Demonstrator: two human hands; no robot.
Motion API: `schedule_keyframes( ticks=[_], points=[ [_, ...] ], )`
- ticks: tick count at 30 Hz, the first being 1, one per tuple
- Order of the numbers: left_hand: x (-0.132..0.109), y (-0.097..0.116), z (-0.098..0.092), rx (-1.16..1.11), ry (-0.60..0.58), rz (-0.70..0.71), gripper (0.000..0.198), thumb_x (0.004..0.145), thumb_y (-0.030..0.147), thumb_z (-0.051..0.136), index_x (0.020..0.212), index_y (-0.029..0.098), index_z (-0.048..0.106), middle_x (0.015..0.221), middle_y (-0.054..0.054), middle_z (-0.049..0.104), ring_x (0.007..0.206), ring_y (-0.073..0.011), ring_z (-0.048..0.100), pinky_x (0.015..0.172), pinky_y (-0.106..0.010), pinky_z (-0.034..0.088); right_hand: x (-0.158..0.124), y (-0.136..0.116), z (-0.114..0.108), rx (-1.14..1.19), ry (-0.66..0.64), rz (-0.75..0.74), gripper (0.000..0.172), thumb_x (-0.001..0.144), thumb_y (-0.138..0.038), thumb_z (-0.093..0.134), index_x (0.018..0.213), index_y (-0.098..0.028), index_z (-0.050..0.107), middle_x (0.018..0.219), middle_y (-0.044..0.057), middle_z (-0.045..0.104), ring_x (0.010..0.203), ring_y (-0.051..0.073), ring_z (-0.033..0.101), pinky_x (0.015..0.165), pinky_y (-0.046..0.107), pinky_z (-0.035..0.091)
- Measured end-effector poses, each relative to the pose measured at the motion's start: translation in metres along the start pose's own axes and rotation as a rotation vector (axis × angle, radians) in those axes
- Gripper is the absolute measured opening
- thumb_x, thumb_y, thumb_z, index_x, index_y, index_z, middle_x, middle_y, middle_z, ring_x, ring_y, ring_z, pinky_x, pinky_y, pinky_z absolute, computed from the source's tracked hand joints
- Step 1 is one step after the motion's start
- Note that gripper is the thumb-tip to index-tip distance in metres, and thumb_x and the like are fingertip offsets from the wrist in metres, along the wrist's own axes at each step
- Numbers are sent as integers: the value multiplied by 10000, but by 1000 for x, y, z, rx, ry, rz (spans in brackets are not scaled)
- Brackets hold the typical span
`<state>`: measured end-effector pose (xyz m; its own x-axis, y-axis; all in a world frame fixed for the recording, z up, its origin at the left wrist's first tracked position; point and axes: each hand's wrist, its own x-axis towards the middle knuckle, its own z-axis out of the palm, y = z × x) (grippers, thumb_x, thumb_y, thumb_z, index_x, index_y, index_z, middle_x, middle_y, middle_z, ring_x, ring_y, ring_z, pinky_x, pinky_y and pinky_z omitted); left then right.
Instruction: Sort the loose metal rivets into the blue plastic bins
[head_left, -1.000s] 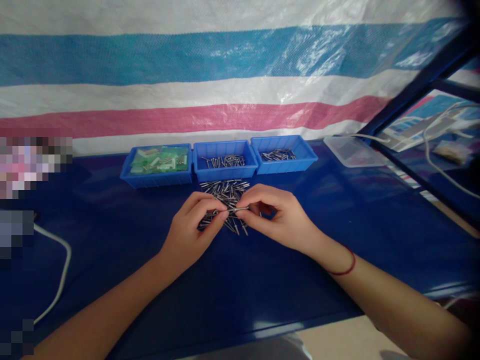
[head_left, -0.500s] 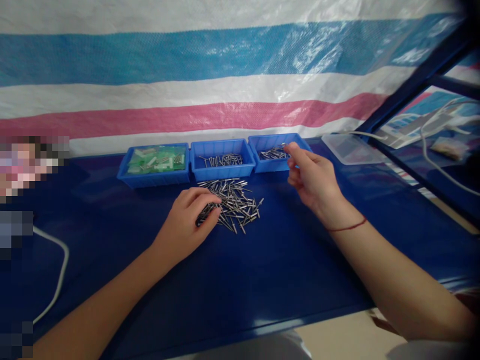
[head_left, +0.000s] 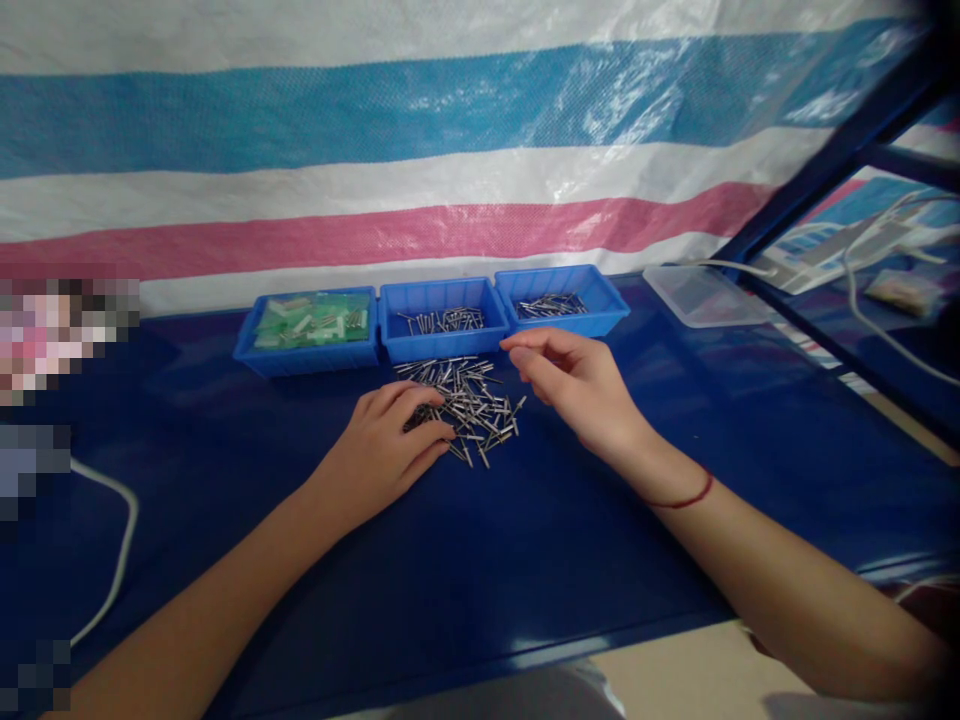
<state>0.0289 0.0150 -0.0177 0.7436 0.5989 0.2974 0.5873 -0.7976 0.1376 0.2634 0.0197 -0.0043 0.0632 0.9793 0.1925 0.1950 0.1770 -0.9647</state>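
Note:
Silvery pop rivets lie in a loose pile on the dark blue table. My left hand rests at the pile's left edge, its fingers spread over the rivets and the thumb touching them. To the right of the pile my right hand hovers in front of the right blue bin, fingers stretched out toward the left with nothing visible in them. That bin holds more rivets. The middle blue bin contains short metal pieces like rivets.
A left blue bin contains a green packet. At the back right lies a clear plastic lid or tray, beside a dark metal frame. A white cable runs along the left, near a pixelated area. Striped sheeting hangs behind.
My right hand has moved left and down from the right bin to near the pile; the small item at its fingertips no longer shows. My left thumb has shifted slightly right over the rivets.

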Motion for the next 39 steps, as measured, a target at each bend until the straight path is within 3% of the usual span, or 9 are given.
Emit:
schedule_keyframes(
  ticks=[6,12,16,20,29,39],
  points=[
    [1,2,1,-9,60,13,137,926,244,535,962,221,665,1157,-69,616,1122,-252,515,940,-423,405,-8,-2,7,-113,-105,-87,150,826,-256,595,875,-153,693,715,7,629,594,98,512,543,228,405],
    [1,6,-1,-272,210,-161,115,928,238,534,990,190,619,996,-53,596,954,-178,561,850,-320,451,-18,-5,12,-184,-349,-144,145,770,-141,617,887,-175,695,759,-7,642,552,72,483,514,212,384],
    [1,13,-3,-449,221,-241,84,923,226,543,979,197,597,927,-20,597,890,-151,581,804,-280,457,-24,-12,17,-76,-337,-73,108,763,-210,683,861,-164,687,722,-13,623,492,55,435,451,205,344],
    [3,18,-5,-521,200,-234,68,921,217,541,959,200,595,872,-2,601,840,-141,579,781,-272,445,-28,-14,21,-16,-294,-94,85,772,-243,701,814,-170,692,700,-10,615,511,63,454,470,215,355],
    [3,23,-6,-561,156,-228,106,939,192,490,959,190,594,908,-22,624,868,-148,580,799,-289,432,-30,-13,22,-4,-281,-134,68,792,-230,680,814,-166,670,732,2,606,548,75,473,483,222,367],
    [3,26,-6,-517,210,-256,57,885,197,568,938,195,585,901,-28,598,816,-146,571,738,-279,467,-33,-14,22,-28,-292,-165,29,809,-195,630,824,-187,652,771,10,606,546,80,477,483,231,363]
  ],
)
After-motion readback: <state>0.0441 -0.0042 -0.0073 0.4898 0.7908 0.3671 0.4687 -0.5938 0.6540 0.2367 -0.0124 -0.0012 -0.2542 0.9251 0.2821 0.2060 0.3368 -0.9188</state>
